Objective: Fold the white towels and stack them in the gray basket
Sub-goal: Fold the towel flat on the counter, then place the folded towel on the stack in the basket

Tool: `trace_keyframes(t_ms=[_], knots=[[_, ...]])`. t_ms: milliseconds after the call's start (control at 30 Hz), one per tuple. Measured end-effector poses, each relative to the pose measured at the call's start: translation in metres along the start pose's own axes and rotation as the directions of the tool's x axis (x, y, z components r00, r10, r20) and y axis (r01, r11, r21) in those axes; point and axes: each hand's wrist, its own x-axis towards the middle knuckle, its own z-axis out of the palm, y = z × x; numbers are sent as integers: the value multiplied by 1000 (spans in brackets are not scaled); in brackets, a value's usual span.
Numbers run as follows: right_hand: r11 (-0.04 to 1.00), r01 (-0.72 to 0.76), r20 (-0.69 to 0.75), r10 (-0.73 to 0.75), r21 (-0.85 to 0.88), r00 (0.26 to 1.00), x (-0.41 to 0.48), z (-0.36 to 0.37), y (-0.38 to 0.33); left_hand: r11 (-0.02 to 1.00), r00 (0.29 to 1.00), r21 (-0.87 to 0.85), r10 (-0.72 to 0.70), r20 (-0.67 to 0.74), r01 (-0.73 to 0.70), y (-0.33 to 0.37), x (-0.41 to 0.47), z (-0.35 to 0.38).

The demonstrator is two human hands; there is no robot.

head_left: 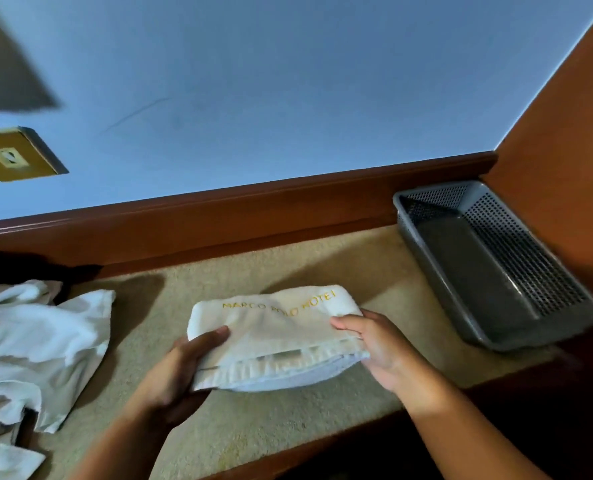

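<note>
A folded white towel (274, 327) with gold lettering sits at the middle of the beige surface (253, 427). My left hand (180, 372) grips its left edge, thumb on top and fingers underneath. My right hand (378, 344) grips its right edge the same way. The gray perforated basket (489, 268) stands to the right, against the wooden side panel, with nothing in it. A heap of crumpled white towels (31, 348) lies at the left.
A wooden ledge (253, 209) runs along the back under a pale blue wall. An orange-brown wooden panel (565, 133) closes the right side. A brass wall socket (14, 155) sits at upper left. The surface's front edge runs below my arms.
</note>
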Motion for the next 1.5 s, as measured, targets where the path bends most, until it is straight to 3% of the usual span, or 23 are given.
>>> trace_keyframes(t_ms=[133,267,467,833,1000,1100,1167,1200,1267,1300,1333,1433,1500], knots=[[992,85,-62,-79,98,995,-22,-56,-37,988,993,116,89,71,-97,16,8,72],[968,199,-156,-175,153,972,-39,-124,-76,983,977,100,136,162,-154,21,26,157],[920,362,-262,-316,153,912,-46,-230,-134,992,948,23,115,297,-128,22,75,277],[942,329,-292,-299,59,909,12,-369,-228,995,932,24,79,353,-94,14,191,414],[901,429,-377,-421,-66,825,43,-408,-258,977,894,2,195,403,-214,23,228,453],[924,310,-467,-381,-224,798,62,-428,-239,976,927,67,174,333,-207,-12,247,459],[928,66,-509,-259,-366,821,79,-445,-201,971,968,229,11,252,-71,-56,254,448],[880,-118,-525,-162,-460,836,89,-453,-179,932,967,361,-128,220,41,-78,253,441],[628,-448,-562,21,-636,827,101,-464,-136,756,907,604,-403,122,254,-110,248,424],[470,-526,-582,31,-709,813,104,-465,-121,680,874,663,-480,78,314,-119,246,417],[373,-553,-592,13,-745,806,104,-462,-112,645,857,687,-511,61,336,-123,244,413],[334,-514,-560,-53,-790,827,103,-447,-98,646,900,730,-424,99,224,-122,247,412],[343,-464,-514,-64,-817,856,109,-438,-91,544,958,839,-238,158,-4,-121,258,414]])
